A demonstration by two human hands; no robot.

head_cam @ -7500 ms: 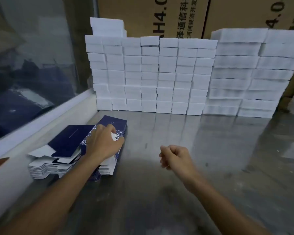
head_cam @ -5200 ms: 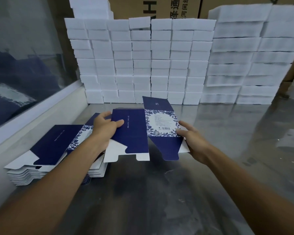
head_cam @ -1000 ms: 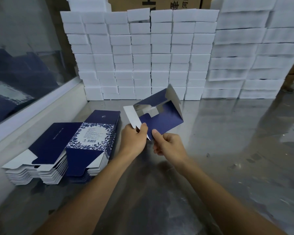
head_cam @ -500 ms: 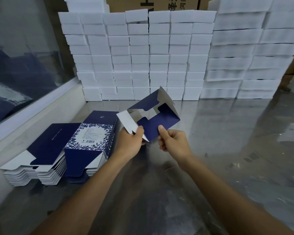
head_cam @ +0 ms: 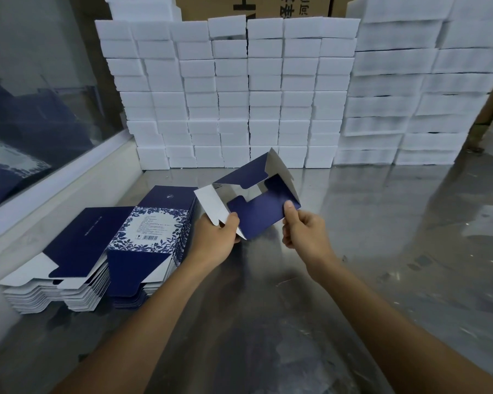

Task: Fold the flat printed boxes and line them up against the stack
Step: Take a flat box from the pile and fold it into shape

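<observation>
Leaving bare steel table [head_cam: 382,251] rightward, the white stack [head_cam: 239,95] walled the far edge. Above the table, the left hand [head_cam: 215,241] and right hand [head_cam: 305,237] pinched the half-opened blue box [head_cam: 264,214]; flat boxes [head_cam: 97,251] lay left.

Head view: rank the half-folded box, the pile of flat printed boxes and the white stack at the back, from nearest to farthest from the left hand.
1. The half-folded box, pinched by the left hand at its near left flap.
2. The pile of flat printed boxes, on the table just left of that hand.
3. The white stack, at the table's far edge.
</observation>
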